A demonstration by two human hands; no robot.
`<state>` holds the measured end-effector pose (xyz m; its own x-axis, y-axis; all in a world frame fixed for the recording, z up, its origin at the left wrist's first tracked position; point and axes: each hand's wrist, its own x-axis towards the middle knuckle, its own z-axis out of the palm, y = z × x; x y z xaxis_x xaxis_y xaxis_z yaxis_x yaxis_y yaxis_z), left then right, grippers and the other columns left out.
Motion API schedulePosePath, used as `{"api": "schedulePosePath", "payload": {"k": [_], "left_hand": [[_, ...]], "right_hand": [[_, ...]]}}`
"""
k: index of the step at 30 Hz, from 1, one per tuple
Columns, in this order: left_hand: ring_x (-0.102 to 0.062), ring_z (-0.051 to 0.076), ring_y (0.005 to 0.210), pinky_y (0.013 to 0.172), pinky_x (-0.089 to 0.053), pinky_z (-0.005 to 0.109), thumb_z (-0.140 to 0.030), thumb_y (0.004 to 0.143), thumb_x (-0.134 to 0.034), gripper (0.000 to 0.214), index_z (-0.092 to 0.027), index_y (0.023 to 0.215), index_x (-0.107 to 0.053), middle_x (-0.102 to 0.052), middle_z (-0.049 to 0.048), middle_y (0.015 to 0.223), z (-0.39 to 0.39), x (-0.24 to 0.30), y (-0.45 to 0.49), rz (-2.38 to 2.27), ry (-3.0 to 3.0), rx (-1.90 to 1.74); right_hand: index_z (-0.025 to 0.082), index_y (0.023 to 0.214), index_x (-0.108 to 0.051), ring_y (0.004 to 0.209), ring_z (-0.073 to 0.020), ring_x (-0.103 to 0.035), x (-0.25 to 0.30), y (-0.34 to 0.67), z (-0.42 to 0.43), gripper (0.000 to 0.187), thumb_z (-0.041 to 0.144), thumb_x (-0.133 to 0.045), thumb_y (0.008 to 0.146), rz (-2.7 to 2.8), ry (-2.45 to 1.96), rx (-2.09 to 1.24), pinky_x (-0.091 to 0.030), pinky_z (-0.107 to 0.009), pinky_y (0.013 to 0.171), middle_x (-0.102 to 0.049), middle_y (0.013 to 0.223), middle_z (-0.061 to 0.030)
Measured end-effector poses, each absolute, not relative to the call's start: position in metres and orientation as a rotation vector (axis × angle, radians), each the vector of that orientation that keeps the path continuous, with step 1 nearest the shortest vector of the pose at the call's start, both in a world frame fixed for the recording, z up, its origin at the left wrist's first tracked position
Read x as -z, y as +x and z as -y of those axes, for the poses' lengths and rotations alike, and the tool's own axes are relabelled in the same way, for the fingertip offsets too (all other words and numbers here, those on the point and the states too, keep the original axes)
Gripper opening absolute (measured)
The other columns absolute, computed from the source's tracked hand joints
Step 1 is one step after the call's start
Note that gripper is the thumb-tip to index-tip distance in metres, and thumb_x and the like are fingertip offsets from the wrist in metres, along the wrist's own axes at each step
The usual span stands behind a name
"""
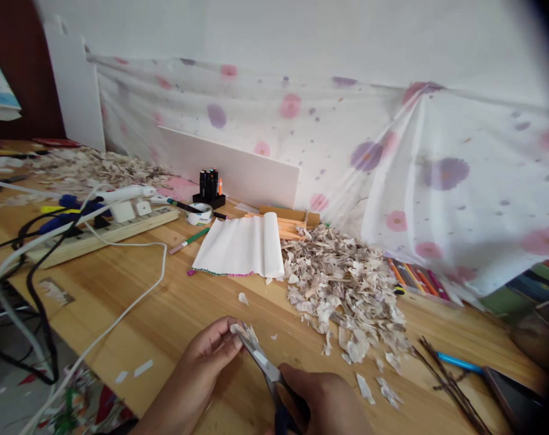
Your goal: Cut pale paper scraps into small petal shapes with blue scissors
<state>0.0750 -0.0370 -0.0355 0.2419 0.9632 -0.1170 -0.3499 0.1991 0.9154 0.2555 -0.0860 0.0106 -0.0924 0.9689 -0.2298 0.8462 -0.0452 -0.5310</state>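
A wooden counter [202, 308] stretches across the view, and a flowered sheet [265, 115] hangs beyond its back edge. A white board [238, 166] leans along that edge, left of the middle. Nearer the right, a big heap of dry, pale flakes [346, 284] spreads forward from the back edge. A power strip [133, 226] trailing cables lies at the left, one end close to the counter's front edge. Just beside the heap is a partly rolled white sheet [233, 248].

Both hands are above the counter, in front of these. The left hand [213, 347] has its thumb and fingers drawn together; the right hand [331, 396] is wrapped around the handles of the scissors [261, 359], whose blades point toward the left fingertips. A marker stand [209, 192] and a smaller tape roll [199, 214] sit before the board. Smallest is the pale piece [251, 332] pinched in the left hand, right at the blades.
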Motion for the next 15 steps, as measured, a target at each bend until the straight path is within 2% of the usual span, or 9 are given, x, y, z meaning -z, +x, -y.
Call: {"api": "schedulePosePath", "payload": {"k": [7,15], "left_hand": [[-0.050,0.021,0.085,0.080,-0.036,0.031,-0.039,0.077,-0.067,0.019,-0.020,0.078,-0.065,-0.062,0.0010,0.078,0.0373,0.0343,0.0749,-0.853,0.915,-1.083],[-0.050,0.021,0.083,0.079,-0.036,0.031,-0.038,0.076,-0.068,0.018,-0.020,0.078,-0.065,-0.062,0.0013,0.079,0.0364,0.0341,0.0762,-0.839,0.897,-1.084]], "right_hand": [[0.024,0.063,-0.053,0.054,-0.0117,-0.034,-0.0102,0.2544,0.0853,0.016,0.033,-0.066,0.060,2.016,-1.928,-0.891,-0.020,-0.022,0.047,-0.043,0.055,0.0059],[0.024,0.064,-0.053,0.053,-0.0118,-0.035,-0.0102,0.2553,0.0869,0.015,0.033,-0.064,0.060,2.020,-1.945,-0.915,-0.020,-0.022,0.047,-0.044,0.055,0.0057]]}}
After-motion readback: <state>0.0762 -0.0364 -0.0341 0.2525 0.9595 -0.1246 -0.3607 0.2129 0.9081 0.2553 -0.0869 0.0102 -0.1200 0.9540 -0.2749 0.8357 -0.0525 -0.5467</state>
